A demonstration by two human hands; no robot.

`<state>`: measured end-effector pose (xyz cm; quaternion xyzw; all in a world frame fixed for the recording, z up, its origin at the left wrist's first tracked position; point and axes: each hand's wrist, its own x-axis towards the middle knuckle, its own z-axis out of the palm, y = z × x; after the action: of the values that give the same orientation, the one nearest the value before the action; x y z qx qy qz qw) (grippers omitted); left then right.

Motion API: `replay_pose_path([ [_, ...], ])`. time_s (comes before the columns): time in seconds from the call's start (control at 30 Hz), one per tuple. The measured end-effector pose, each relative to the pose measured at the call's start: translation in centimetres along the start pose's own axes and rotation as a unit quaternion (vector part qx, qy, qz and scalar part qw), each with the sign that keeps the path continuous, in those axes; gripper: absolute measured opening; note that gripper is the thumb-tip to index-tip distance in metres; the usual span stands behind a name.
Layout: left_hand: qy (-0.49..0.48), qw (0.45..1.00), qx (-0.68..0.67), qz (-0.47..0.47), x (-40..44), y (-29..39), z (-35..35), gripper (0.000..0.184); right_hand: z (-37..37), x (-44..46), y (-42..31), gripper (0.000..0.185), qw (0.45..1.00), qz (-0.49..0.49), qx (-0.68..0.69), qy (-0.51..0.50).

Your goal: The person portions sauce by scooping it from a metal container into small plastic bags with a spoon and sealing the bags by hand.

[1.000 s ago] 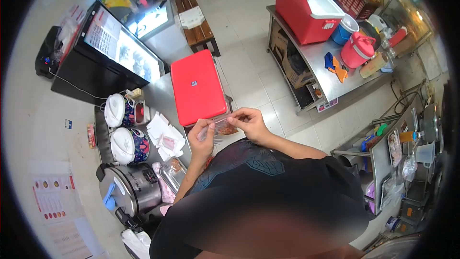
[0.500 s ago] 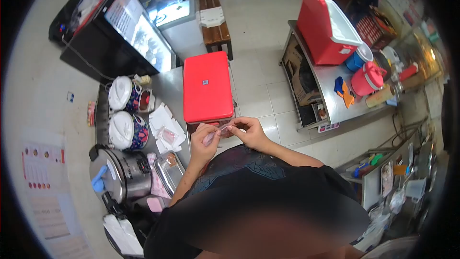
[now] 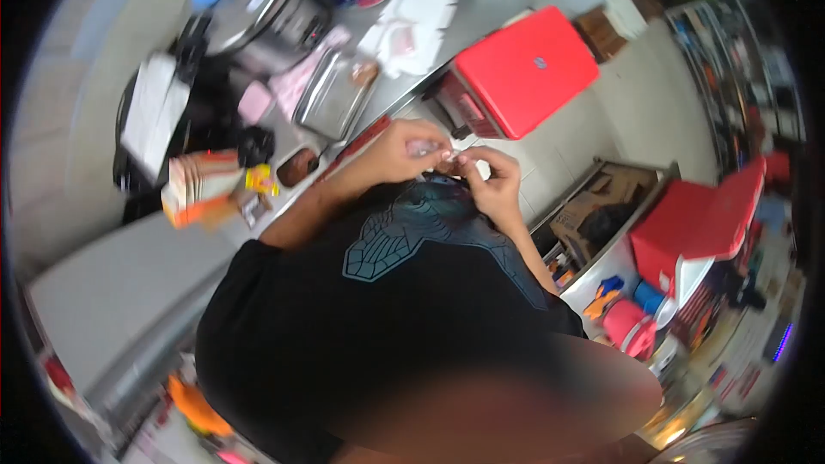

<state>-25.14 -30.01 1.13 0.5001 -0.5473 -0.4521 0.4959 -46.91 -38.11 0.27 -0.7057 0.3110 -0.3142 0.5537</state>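
In front of my chest both hands come close together on a small clear plastic bag (image 3: 421,148) with a pinkish tint. My left hand (image 3: 404,155) is closed round the body of the bag, its fingertips pinching toward the right end. With thumb and forefinger my right hand (image 3: 496,182) pinches the bag's whitish end. What the bag contains is too small and blurred to tell. Nearest to my left hand, on the steel counter, is a rectangular metal container (image 3: 337,96). Beyond it a small pinkish packet (image 3: 401,40) lies on a sheet of white paper (image 3: 425,13).
A red cooler box (image 3: 528,69) stands past the counter edge. Farther right is another red cooler (image 3: 687,241) with its lid raised. A large steel cooker (image 3: 258,13) and a box of paper packets (image 3: 202,185) sit left; a white chest-like surface (image 3: 129,301) lies lower left.
My view has swung to the left, so the counter and coolers appear rotated and shifted. Both hands stay together on the plastic bag, with the fingertips now closer together.
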Motion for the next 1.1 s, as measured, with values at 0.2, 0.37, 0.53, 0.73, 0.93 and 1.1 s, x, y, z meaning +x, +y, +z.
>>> replay_pose_path([
  [0.2, 0.183, 0.777, -0.596, -0.089, -7.0, -7.8, -3.7, 0.026, 5.1, 4.2, 1.6, 0.018, 0.983, 0.095, 0.148, -0.040],
  [0.37, 0.245, 0.597, -0.763, 0.030, -12.2, -7.8, -6.8, 0.038, 10.3, 9.7, 10.2, 0.014, 0.979, 0.141, 0.062, -0.136],
  [0.53, 0.321, 0.636, -0.700, 0.048, -17.0, -8.3, -8.3, 0.041, 18.5, 14.4, 17.3, 0.026, 0.963, 0.175, -0.101, -0.180],
  [0.73, 0.397, 0.631, -0.666, 0.034, -23.1, -8.0, -8.8, 0.043, 27.2, 22.5, 33.3, 0.032, 0.955, 0.163, -0.133, -0.210],
  [0.93, 0.446, 0.657, -0.607, 0.009, -26.6, -6.8, -9.5, 0.056, 29.7, 22.1, 21.2, 0.033, 0.952, -0.035, -0.290, -0.093],
  [1.1, 0.388, 0.729, -0.563, -0.038, -24.8, -5.5, -11.6, 0.059, 29.6, 13.8, 0.1, 0.024, 0.905, -0.133, -0.067, -0.398],
])
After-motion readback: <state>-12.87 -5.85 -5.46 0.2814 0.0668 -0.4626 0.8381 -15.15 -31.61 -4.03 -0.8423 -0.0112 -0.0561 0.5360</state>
